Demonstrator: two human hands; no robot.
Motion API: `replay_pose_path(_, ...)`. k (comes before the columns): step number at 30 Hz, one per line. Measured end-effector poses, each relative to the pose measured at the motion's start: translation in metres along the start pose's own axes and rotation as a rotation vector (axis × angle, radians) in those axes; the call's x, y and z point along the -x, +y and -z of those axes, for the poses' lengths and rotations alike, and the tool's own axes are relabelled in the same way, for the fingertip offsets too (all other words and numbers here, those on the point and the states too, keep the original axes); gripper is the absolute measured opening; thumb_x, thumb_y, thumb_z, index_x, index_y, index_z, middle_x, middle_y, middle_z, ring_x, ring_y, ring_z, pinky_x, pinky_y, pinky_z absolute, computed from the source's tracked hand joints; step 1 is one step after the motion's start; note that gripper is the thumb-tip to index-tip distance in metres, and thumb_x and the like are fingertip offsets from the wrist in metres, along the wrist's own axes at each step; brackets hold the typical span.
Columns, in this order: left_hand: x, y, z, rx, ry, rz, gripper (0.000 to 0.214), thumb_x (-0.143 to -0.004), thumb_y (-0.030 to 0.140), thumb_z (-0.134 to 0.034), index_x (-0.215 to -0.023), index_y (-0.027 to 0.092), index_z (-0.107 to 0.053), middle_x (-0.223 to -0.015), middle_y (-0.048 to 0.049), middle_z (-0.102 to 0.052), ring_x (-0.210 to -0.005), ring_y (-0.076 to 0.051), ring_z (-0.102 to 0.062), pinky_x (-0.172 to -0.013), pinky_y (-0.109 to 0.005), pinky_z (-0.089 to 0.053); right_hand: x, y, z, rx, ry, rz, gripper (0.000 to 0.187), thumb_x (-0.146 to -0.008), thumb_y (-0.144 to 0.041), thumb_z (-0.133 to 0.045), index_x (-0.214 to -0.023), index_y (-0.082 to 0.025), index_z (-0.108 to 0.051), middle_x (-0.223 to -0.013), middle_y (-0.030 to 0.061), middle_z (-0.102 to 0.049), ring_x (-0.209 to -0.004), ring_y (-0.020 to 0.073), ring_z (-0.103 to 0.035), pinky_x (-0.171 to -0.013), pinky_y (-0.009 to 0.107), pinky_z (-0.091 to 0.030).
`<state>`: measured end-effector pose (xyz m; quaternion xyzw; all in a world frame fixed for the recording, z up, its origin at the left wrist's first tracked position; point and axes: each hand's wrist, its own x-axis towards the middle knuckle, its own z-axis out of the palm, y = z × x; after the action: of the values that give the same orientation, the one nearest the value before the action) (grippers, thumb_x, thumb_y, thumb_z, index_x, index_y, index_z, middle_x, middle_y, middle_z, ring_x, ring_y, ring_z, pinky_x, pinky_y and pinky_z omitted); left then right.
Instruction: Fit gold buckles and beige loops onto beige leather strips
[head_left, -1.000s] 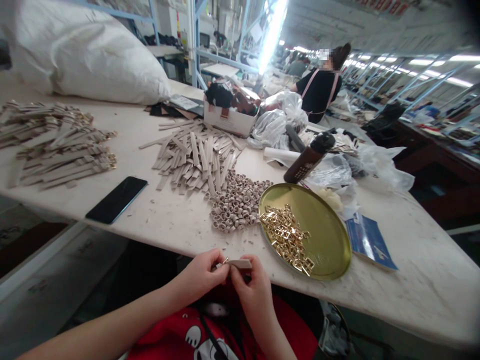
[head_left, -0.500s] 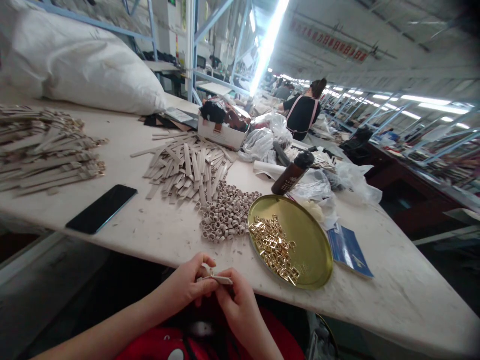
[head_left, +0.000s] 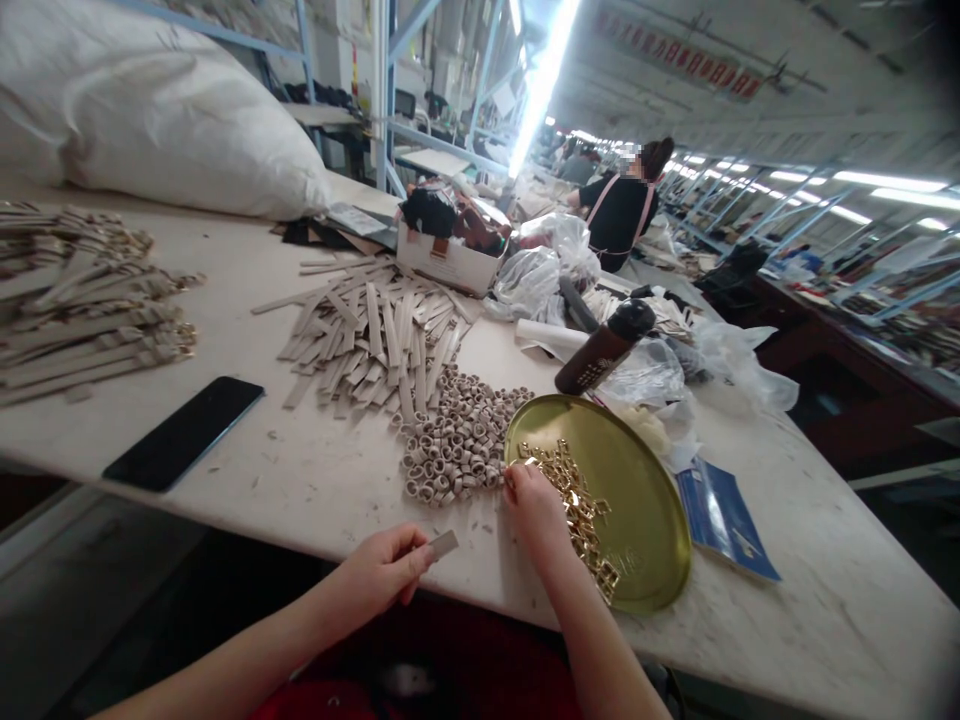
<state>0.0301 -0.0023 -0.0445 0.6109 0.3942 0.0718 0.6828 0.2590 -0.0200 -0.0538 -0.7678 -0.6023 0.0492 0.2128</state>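
My left hand [head_left: 386,568], near the table's front edge, is closed on a short grey-beige strap [head_left: 444,545] whose end sticks out past the thumb. My right hand [head_left: 538,515] reaches over the left rim of a round gold tray [head_left: 651,520]. Its fingertips are pinched together where the pile of small beige strap loops [head_left: 454,440] meets the tray. What they hold, if anything, is hidden. Gold metal buckles [head_left: 581,495] lie heaped in the tray, partly behind my right hand and forearm.
Loose beige strips [head_left: 375,335] lie behind the loops. Straps with gold ends [head_left: 90,300] are stacked at left, near a black phone [head_left: 184,432]. A dark bottle [head_left: 606,348], plastic bags [head_left: 536,265] and a blue booklet [head_left: 726,518] surround the tray. A co-worker [head_left: 621,210] is farther back.
My right hand has left the strap and moved up and right to the loops and tray edge. My left hand keeps the strap, close to where it was.
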Motion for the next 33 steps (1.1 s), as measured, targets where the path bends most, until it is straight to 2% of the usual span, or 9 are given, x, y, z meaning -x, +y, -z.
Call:
replay_pose_path(3, -0.001, 0.000, 0.000, 0.025, 0.026, 0.028, 0.036, -0.075, 0.055, -0.042, -0.071, 0.019, -0.041, -0.043, 0.0102, -0.041, -0.033, -0.005, -0.025, -0.036, -0.018, -0.018, 0.009, 0.000, 0.000, -0.138, 0.052, -0.098, 0.007, -0.072, -0.014, -0.047, -0.075, -0.018, -0.051, -0.066, -0.0001, -0.050, -0.060, 0.0139, -0.046, -0.058, 0.025, -0.034)
replay_pose_path(5, -0.003, 0.004, -0.001, 0.037, 0.033, 0.005, 0.034, -0.076, 0.052, -0.042, -0.071, 0.019, -0.041, -0.043, 0.0099, -0.042, -0.032, -0.004, -0.025, -0.036, -0.018, -0.018, 0.015, -0.005, 0.002, -0.390, 0.062, -0.178, 0.006, -0.072, -0.017, -0.047, -0.077, -0.018, -0.050, -0.064, -0.0024, -0.049, -0.057, 0.0126, -0.045, -0.055, 0.024, -0.034)
replay_pose_path(9, -0.005, 0.020, -0.006, 0.055, 0.051, -0.085, 0.030, -0.078, 0.047, -0.043, -0.071, 0.018, -0.043, -0.045, 0.0092, -0.043, -0.033, -0.004, -0.027, -0.037, -0.018, -0.019, 0.028, -0.032, 0.006, -0.950, -0.045, -0.299, 0.009, -0.074, -0.026, -0.052, -0.080, -0.018, -0.050, -0.064, -0.0042, -0.048, -0.056, 0.0108, -0.045, -0.055, 0.023, -0.037)
replay_pose_path(13, -0.002, 0.030, -0.009, 0.124, 0.075, -0.109, 0.030, -0.077, 0.048, -0.043, -0.073, 0.018, -0.042, -0.043, 0.0098, -0.040, -0.034, -0.005, -0.026, -0.035, -0.017, -0.019, 0.044, -0.062, 0.009, -1.223, -0.101, -0.352, 0.016, -0.073, -0.031, -0.059, -0.077, -0.017, -0.052, -0.061, -0.0047, -0.050, -0.057, 0.0095, -0.046, -0.058, 0.023, -0.038)
replay_pose_path(18, 0.010, 0.027, -0.009, 0.063, 0.166, -0.163, 0.031, -0.078, 0.048, -0.043, -0.069, 0.018, -0.042, -0.045, 0.0086, -0.039, -0.037, -0.006, -0.029, -0.039, -0.018, -0.022, 0.060, -0.075, 0.014, -1.283, -0.149, -0.324, 0.021, -0.072, -0.036, -0.063, -0.076, -0.016, -0.057, -0.065, -0.0021, -0.056, -0.056, 0.0088, -0.048, -0.058, 0.023, -0.039)
replay_pose_path(21, 0.022, 0.028, -0.009, -0.100, 0.239, -0.261, 0.030, -0.080, 0.044, -0.042, -0.069, 0.017, -0.047, -0.050, 0.0065, -0.042, -0.046, -0.008, -0.037, -0.046, -0.019, -0.029, 0.066, -0.074, 0.014, -1.255, -0.117, -0.300, 0.023, -0.069, -0.037, -0.064, -0.068, -0.016, -0.055, -0.058, -0.0032, -0.055, -0.053, 0.0088, -0.046, -0.054, 0.023, -0.037)
replay_pose_path(24, 0.034, 0.031, -0.010, -0.312, 0.286, -0.311, 0.029, -0.081, 0.040, -0.041, -0.069, 0.016, -0.052, -0.055, 0.0050, -0.043, -0.053, -0.010, -0.040, -0.051, -0.020, -0.029, 0.071, -0.076, 0.015, -1.211, -0.065, -0.244, 0.022, -0.069, -0.036, -0.064, -0.067, -0.016, -0.055, -0.056, -0.0036, -0.053, -0.053, 0.0096, -0.047, -0.054, 0.023, -0.037)
replay_pose_path(28, 0.042, 0.034, -0.010, -0.445, 0.220, -0.292, 0.030, -0.082, 0.038, -0.040, -0.067, 0.016, -0.054, -0.055, 0.0043, -0.045, -0.054, -0.010, -0.041, -0.051, -0.020, -0.028, 0.077, -0.083, 0.012, -1.155, -0.016, -0.237, 0.020, -0.069, -0.034, -0.064, -0.065, -0.017, -0.054, -0.053, -0.0045, -0.051, -0.051, 0.0094, -0.046, -0.052, 0.022, -0.037)
replay_pose_path(33, 0.035, 0.033, -0.008, -0.382, 0.109, -0.224, 0.037, -0.082, 0.044, -0.038, -0.070, 0.015, -0.057, -0.052, 0.0047, -0.043, -0.050, -0.010, -0.040, -0.048, -0.019, -0.028, 0.079, -0.087, 0.001, -1.235, -0.041, -0.300, 0.024, -0.063, -0.036, -0.068, -0.071, -0.017, -0.055, -0.053, -0.0055, -0.050, -0.047, 0.0089, -0.045, -0.047, 0.021, -0.037)
